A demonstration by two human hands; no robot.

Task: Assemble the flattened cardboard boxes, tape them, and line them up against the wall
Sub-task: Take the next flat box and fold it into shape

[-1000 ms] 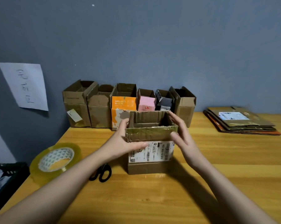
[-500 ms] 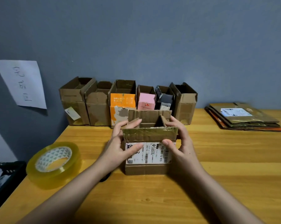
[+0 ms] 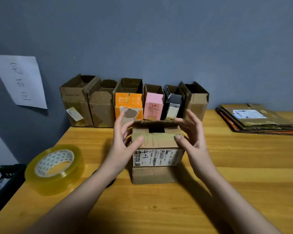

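Note:
A small brown cardboard box [image 3: 156, 173] with a white shipping label stands in the middle of the wooden table [image 3: 226, 191]. Its top flaps are folded down, leaving a small dark gap in the centre. My left hand [image 3: 123, 141] presses on its top left corner with the thumb on the front flap. My right hand [image 3: 192, 134] holds the top right corner the same way. Several assembled open boxes [image 3: 134, 102] stand in a row against the grey wall. A stack of flattened boxes [image 3: 257, 120] lies at the right. A roll of clear tape [image 3: 54, 168] lies flat to the left.
Black scissors [image 3: 111, 182] peek out from under my left forearm. A white paper note [image 3: 21, 81] hangs on the wall at the left. A dark crate [image 3: 6, 181] sits beyond the table's left edge.
The box's top flaps, open a second ago, are now folded down under both hands. The view has shifted closer to the box.

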